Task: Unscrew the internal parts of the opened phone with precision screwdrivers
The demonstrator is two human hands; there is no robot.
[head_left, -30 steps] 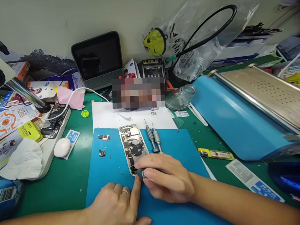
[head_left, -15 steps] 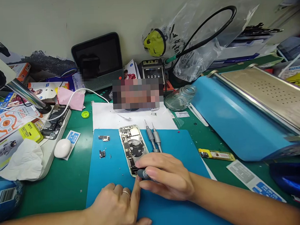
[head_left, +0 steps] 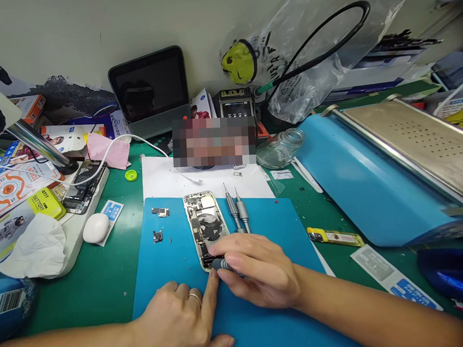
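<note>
An opened smartphone (head_left: 207,223) with bare inner parts lies on the blue mat (head_left: 162,273). My right hand (head_left: 259,272) is closed around a dark grey screwdriver (head_left: 222,265) over the phone's lower end; its tip is hidden. My left hand (head_left: 184,319) stretches its index finger to the phone's bottom edge, the thumb is apart and the other fingers are curled, with nothing held. Two grey screwdrivers (head_left: 236,209) lie just right of the phone. Left of it rest a small board piece (head_left: 160,212), a dark component (head_left: 157,236) and tiny screws (head_left: 189,268).
A glass jar (head_left: 280,148) and a blue machine with a metal plate (head_left: 425,144) stand to the right, near a yellow cutter (head_left: 334,236). On the left are a white earbud case (head_left: 96,228), crumpled tissue (head_left: 43,248) and a white cable (head_left: 153,147). A dark screen (head_left: 149,87) stands behind.
The view has shifted very slightly. The screwdriver's handle sits at a slightly different angle in my right hand. My left hand and the phone stay in place.
</note>
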